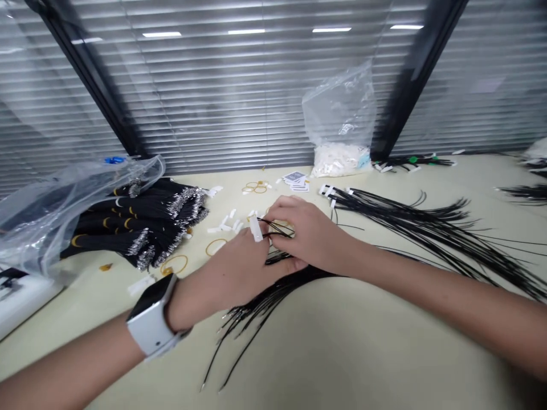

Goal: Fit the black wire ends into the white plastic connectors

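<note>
My left hand (241, 265), with a watch (156, 316) on its wrist, closes round thin black wires at the middle of the table. A white plastic connector (256, 228) shows above its fingers, with a few wires running from it towards my right hand (301, 228). The right fingers are bent in a pinch on those wires, close to the connector. Beneath both hands lies a bunch of loose black wires (273, 293), its metal-tipped ends spreading towards me. The fingertips are partly hidden behind the hands.
Bundled black cables (128, 222) lie at the left beside a clear plastic bag (38, 216). Small white connectors (226, 222) and yellow rubber bands (216, 246) are scattered nearby. More black wires (410, 228) spread at the right. Behind stands a bag of white pieces (339, 156) against the window blinds.
</note>
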`<move>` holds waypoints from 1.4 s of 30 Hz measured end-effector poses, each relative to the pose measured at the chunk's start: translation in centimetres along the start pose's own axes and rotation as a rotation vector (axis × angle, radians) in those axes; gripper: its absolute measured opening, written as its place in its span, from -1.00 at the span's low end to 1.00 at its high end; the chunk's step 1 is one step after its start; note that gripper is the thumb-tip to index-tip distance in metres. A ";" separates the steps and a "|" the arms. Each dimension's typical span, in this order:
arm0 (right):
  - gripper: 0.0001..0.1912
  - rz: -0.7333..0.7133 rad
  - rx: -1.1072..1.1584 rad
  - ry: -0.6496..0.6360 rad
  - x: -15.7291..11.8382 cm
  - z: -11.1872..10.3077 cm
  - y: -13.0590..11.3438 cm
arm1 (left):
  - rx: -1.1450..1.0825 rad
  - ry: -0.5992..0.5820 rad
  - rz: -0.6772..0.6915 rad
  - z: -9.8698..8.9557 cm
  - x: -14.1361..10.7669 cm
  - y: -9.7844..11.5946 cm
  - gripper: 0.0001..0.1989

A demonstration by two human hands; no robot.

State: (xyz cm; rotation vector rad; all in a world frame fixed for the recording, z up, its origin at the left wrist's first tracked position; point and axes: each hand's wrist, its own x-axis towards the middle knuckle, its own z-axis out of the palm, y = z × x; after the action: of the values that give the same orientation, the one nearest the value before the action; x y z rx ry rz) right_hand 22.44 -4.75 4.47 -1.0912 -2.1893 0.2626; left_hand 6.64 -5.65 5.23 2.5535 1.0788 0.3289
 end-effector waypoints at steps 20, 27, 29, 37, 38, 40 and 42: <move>-0.83 -0.098 0.023 -0.008 -0.5 -1.4 0.4 | 0.056 -0.005 -0.046 1.9 -1.8 0.3 -0.62; -0.78 -0.100 0.010 -0.087 0.1 1.1 0.6 | 0.046 0.003 -0.169 1.4 -4.3 -2.1 -0.51; -0.77 -0.069 0.037 -0.078 0.2 1.1 0.5 | 0.070 -0.015 -0.278 1.0 -5.0 -2.8 -0.38; -0.73 0.100 0.306 -0.095 1.0 -0.8 1.1 | 0.062 -0.008 -0.207 0.5 -3.1 -1.6 -0.31; -0.74 0.110 0.329 -0.105 1.0 -1.0 1.2 | 0.052 0.005 -0.159 0.6 -2.4 -1.2 -0.33; -0.76 0.124 0.356 -0.114 1.0 -1.2 1.2 | 0.043 0.023 -0.063 1.1 -1.0 -0.7 -0.36; -0.78 0.132 0.368 -0.116 0.9 -1.5 0.9 | 0.040 0.025 -0.008 1.7 0.2 -0.3 -0.39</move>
State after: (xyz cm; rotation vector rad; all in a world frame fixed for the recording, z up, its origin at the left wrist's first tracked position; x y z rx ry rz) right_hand 23.59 -3.65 5.63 -1.0304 -2.0600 0.7713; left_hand 7.14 -5.69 3.56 2.5859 1.1149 0.3411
